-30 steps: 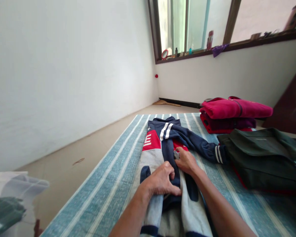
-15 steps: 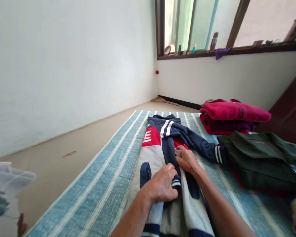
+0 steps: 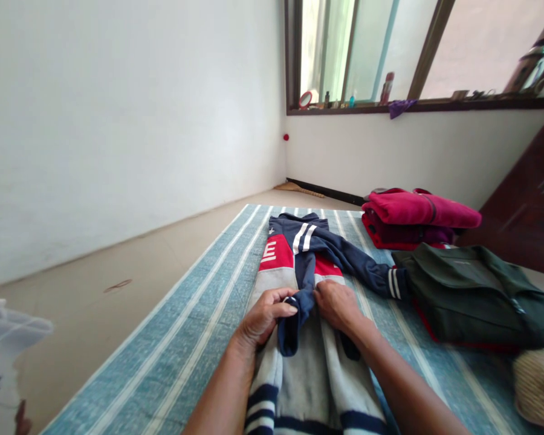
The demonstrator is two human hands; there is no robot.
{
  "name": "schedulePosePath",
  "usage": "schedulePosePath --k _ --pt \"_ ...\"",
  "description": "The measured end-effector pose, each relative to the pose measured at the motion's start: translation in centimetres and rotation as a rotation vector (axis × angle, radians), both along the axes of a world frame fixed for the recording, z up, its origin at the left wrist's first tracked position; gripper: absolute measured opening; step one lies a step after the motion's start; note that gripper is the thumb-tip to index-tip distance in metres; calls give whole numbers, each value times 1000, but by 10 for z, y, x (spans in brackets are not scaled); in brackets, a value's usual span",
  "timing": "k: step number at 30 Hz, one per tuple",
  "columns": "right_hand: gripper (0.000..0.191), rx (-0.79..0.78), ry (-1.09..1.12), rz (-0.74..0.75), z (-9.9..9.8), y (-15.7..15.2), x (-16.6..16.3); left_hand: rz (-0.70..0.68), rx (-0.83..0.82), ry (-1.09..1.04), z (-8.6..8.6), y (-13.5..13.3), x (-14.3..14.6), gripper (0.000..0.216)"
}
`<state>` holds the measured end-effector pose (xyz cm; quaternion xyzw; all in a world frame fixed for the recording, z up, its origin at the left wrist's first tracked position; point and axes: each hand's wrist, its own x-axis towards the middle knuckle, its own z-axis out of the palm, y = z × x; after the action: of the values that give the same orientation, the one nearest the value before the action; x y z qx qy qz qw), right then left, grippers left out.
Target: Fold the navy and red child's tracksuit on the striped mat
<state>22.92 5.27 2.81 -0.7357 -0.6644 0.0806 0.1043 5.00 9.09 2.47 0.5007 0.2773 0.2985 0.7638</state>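
A navy, red and grey jacket (image 3: 299, 374) lies lengthwise on a blue striped mat (image 3: 194, 338). One navy sleeve runs down its middle. My left hand (image 3: 263, 317) pinches the cuff end of that sleeve, which is doubled back on itself. My right hand (image 3: 338, 305) presses on the same sleeve just to the right, fingers curled on the fabric. The other sleeve (image 3: 367, 272), with white cuff stripes, stretches to the right toward a dark green garment (image 3: 476, 296).
Folded red and maroon clothes (image 3: 417, 217) are stacked at the mat's far right. A woven tan object (image 3: 539, 386) sits at the lower right. A clear plastic bag (image 3: 4, 350) lies on the floor at left. White walls and a window sill with small bottles stand beyond.
My left hand has lifted the sleeve cuff and folded it back up the jacket. My right hand shifted slightly up along the sleeve. The view tilted a little.
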Motion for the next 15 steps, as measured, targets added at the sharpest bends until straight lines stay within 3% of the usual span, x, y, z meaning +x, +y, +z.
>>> schedulePosePath --k 3,7,12,15 --pt "29 16 -61 65 0 -18 -12 66 -85 -98 -3 3 -5 32" --pt "25 53 -153 113 -8 -33 -25 48 -103 -123 -5 5 -9 33" --pt "24 109 -208 137 -19 -38 -29 -44 -19 -84 1 0 -4 36" --pt "25 124 -200 176 -24 -39 -21 -81 128 33 4 -2 3 33"
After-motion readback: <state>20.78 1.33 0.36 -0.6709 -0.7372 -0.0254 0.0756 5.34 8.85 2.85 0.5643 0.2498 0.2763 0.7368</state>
